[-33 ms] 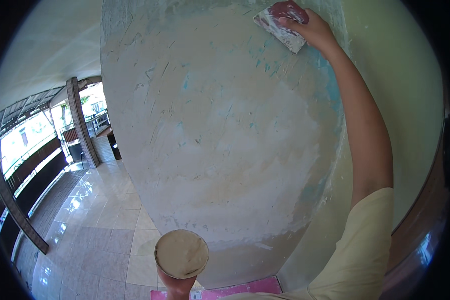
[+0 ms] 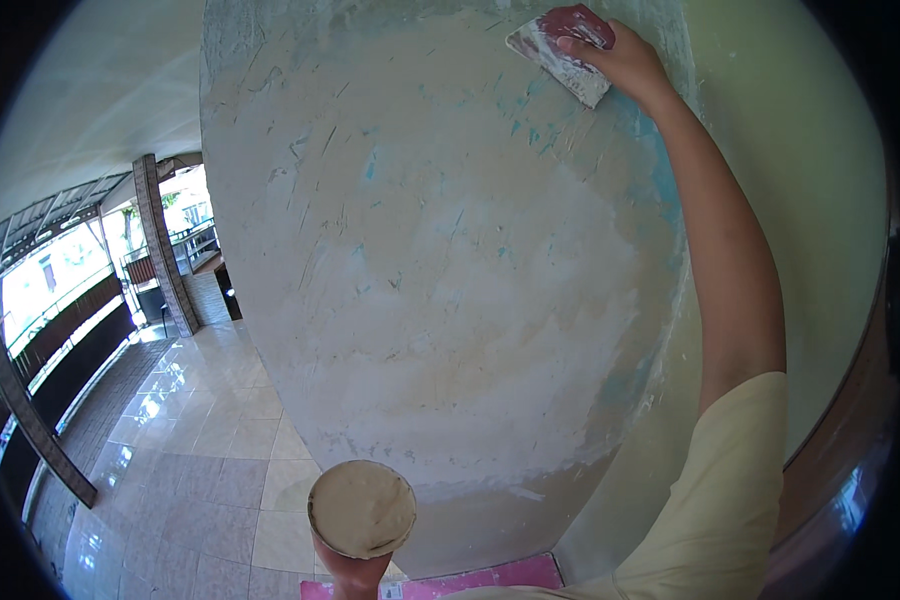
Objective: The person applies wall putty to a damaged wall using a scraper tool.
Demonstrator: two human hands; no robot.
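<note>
High on the wall (image 2: 420, 230), near its right corner, my right hand (image 2: 630, 68) grips a putty spreader (image 2: 570, 58). The spreader has a dark red body, and whitish putty smears its broad, flat blade. Its blade lies against or very close to the wall. Low down, my left hand (image 2: 355, 572) holds up a round tub (image 2: 313, 515) from below; most of its fingers are hidden under it. Smooth beige putty (image 2: 362, 505) fills the tub almost to the rim. Grey-beige filler covers much of the wall, with scratches and blue paint patches showing.
A pale green wall (image 2: 790, 200) adjoins on the right. A pink strip (image 2: 510, 574) lies at the wall's foot. Glossy floor tiles (image 2: 210, 430) stretch to the left, toward a column (image 2: 160, 245) and a dark railing (image 2: 70, 320). Something brown and shiny curves along the far right.
My right hand and forearm have shifted very slightly left with the spreader. The tub in my left hand has barely moved.
</note>
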